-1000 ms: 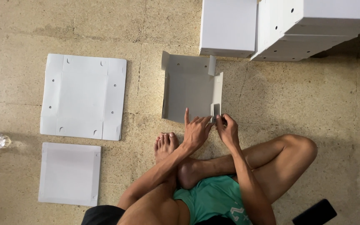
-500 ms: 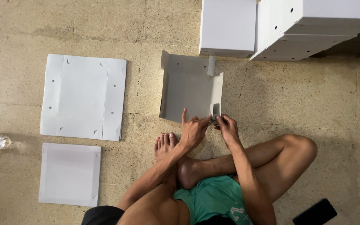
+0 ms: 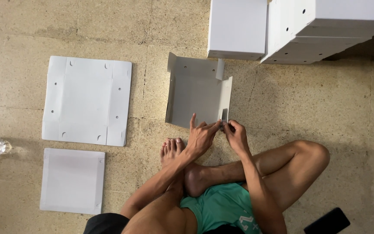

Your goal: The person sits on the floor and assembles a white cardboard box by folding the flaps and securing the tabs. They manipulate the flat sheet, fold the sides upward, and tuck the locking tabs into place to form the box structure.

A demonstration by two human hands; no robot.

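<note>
Head view showed your left hand point(image 3: 201, 138) and right hand point(image 3: 234, 135) pinched on the half-folded white cardboard box point(image 3: 195, 93) on the floor before you; light, stiff, probably crease-prone; grip its flaps.

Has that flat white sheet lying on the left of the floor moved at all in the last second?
No. The flat white sheet lies the same against the floor joint beside it.

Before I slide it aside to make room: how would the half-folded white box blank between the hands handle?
The half-folded blank probably lifts easily, being thin sheet. Its raised flaps would likely flop, since only creases hold them. Both hands, left hand and right hand, pinch its near corner.
</note>
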